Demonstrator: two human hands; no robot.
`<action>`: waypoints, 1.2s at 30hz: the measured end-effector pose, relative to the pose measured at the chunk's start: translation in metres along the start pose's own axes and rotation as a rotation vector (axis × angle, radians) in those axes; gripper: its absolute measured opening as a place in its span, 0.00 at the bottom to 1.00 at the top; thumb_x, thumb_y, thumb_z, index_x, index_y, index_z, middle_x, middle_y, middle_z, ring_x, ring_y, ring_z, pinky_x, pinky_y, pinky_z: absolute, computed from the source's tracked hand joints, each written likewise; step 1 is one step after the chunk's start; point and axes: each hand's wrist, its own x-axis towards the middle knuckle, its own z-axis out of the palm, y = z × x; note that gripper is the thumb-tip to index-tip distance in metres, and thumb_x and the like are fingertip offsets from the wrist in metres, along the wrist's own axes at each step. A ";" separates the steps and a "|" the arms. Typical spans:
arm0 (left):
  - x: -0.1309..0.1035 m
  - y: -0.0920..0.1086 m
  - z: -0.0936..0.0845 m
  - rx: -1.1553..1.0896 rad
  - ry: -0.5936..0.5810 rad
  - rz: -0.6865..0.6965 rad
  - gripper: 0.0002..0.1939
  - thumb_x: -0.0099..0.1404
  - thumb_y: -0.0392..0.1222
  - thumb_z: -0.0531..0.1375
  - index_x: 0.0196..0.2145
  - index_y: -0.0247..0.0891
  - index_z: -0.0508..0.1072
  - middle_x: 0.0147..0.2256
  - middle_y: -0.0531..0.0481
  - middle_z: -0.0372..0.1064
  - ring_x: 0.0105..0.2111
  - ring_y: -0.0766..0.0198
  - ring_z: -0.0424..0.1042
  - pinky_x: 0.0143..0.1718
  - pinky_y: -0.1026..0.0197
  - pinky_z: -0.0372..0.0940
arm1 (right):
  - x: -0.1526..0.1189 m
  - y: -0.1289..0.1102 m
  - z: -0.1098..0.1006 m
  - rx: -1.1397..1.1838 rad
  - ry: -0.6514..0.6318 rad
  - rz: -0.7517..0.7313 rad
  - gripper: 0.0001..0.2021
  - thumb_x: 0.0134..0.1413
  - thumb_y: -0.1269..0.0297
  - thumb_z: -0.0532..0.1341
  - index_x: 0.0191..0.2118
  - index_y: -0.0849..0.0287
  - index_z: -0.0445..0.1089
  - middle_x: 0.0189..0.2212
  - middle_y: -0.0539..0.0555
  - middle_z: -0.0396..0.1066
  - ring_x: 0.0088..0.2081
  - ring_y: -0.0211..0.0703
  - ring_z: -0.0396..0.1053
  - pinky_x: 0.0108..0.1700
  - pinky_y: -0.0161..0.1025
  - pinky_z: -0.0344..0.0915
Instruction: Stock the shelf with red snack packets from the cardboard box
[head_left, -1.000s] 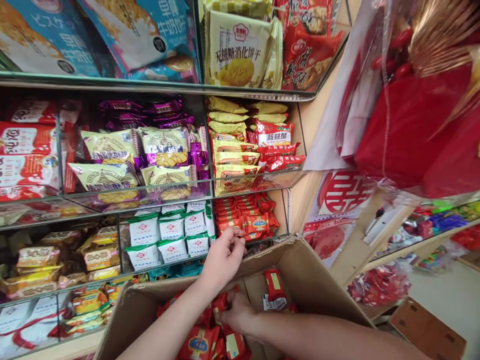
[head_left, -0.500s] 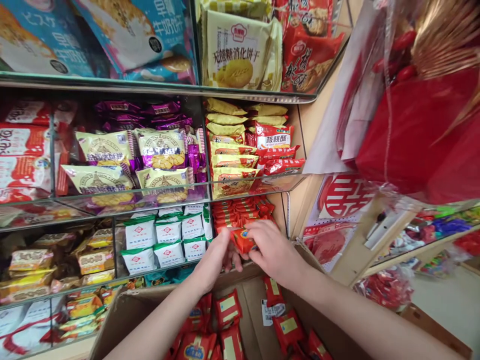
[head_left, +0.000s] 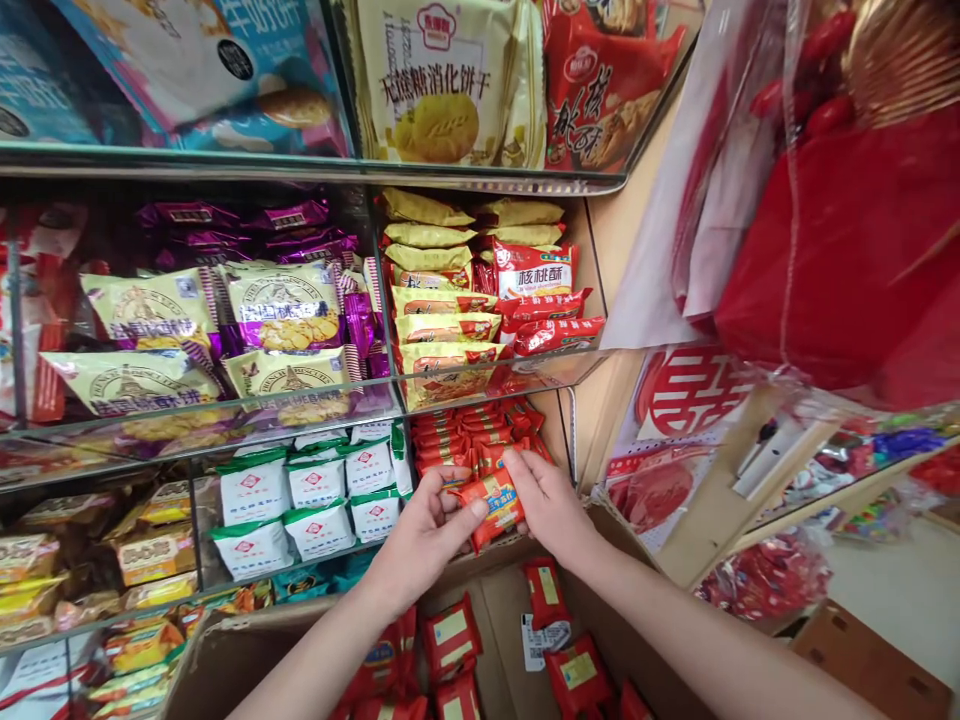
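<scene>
Between both hands is a small red snack packet (head_left: 496,503) with a blue and yellow label facing me. My left hand (head_left: 431,525) grips its left side, thumb on the front. My right hand (head_left: 546,500) pinches its right edge, with the fingertips at the upper corner. Just behind them, rows of similar red packets (head_left: 450,435) fill a lower shelf compartment. Below my wrists stands an open cardboard box (head_left: 495,620) with more loose red packets (head_left: 451,635) inside, some showing pale label panels. My forearms cover part of the box.
White-and-green packets (head_left: 315,487) fill the compartment to the left. A glass shelf edge (head_left: 480,385) runs above my hands, with yellow and red biscuit packs (head_left: 450,328) on that shelf. At right hang a plastic-wrapped red item (head_left: 840,260) and a wooden post (head_left: 765,500).
My hands have drawn the packet slightly toward me and turned its label to face me. My left thumb now shows on its front. The view has come closer to the shelves.
</scene>
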 end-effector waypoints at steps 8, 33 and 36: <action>0.004 -0.005 -0.001 -0.026 0.072 -0.034 0.16 0.56 0.53 0.56 0.31 0.39 0.58 0.22 0.57 0.67 0.20 0.69 0.69 0.19 0.69 0.59 | -0.008 0.006 -0.001 -0.128 0.159 -0.099 0.17 0.56 0.49 0.43 0.24 0.56 0.53 0.17 0.46 0.56 0.17 0.34 0.58 0.17 0.31 0.57; -0.004 -0.012 0.006 0.366 0.374 0.150 0.14 0.61 0.53 0.48 0.39 0.41 0.60 0.14 0.62 0.50 0.15 0.69 0.53 0.17 0.68 0.50 | 0.031 -0.010 -0.016 0.091 -0.022 -0.058 0.12 0.46 0.62 0.59 0.37 0.61 0.61 0.31 0.52 0.71 0.31 0.39 0.69 0.33 0.37 0.65; -0.004 -0.014 0.005 0.432 0.300 0.183 0.12 0.61 0.50 0.49 0.35 0.40 0.61 0.16 0.61 0.50 0.16 0.70 0.52 0.19 0.68 0.50 | 0.065 -0.009 -0.006 -0.179 0.111 -0.245 0.14 0.44 0.65 0.61 0.39 0.60 0.64 0.37 0.56 0.71 0.39 0.45 0.69 0.41 0.43 0.64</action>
